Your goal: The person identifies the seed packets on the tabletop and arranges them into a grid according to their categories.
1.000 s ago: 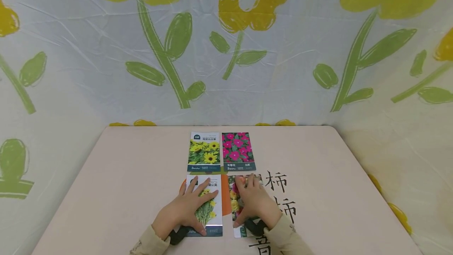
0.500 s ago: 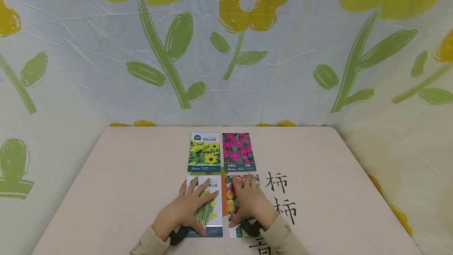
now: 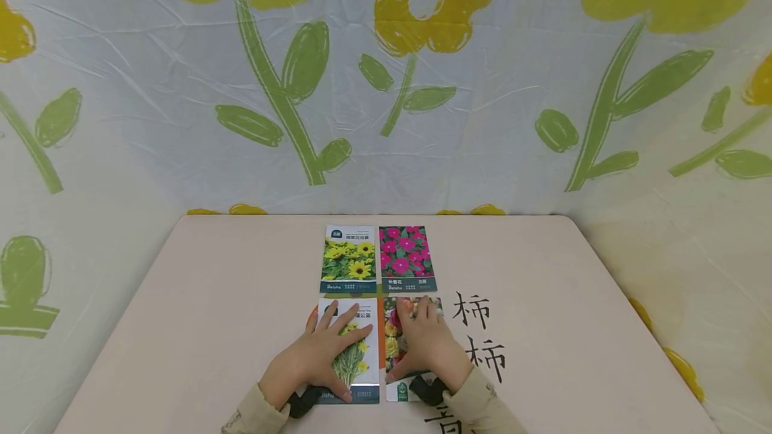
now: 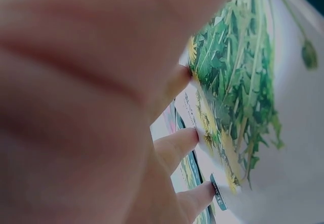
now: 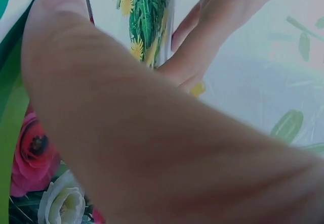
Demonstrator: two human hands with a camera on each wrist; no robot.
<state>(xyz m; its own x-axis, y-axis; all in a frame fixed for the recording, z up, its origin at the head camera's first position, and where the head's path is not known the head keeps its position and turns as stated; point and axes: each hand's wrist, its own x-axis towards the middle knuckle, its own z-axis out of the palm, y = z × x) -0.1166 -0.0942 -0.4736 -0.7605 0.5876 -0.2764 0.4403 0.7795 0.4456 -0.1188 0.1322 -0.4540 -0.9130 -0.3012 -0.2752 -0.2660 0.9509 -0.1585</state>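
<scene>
My left hand rests with spread fingers on a seed packet with a yellow dandelion picture. Three of its fingertips touch the printed dandelion plant in the left wrist view. To the right, my right hand lies over a seed packet with mixed red, yellow and white flowers. Its thumb is at the packet's lower left edge and its other fingers reach the top edge; the palm hides much of the print. In the right wrist view, the thumb crosses in front of the flower packet.
Beyond the hands lie a sunflower seed packet and a pink-flower seed packet, side by side. The pale table bears black characters on the right and an orange print under the packets. A flower-patterned curtain stands behind.
My right hand has slid left with the mixed-flower packet, which now lies straighter and nearer the dandelion packet. The left hand has stayed in place.
</scene>
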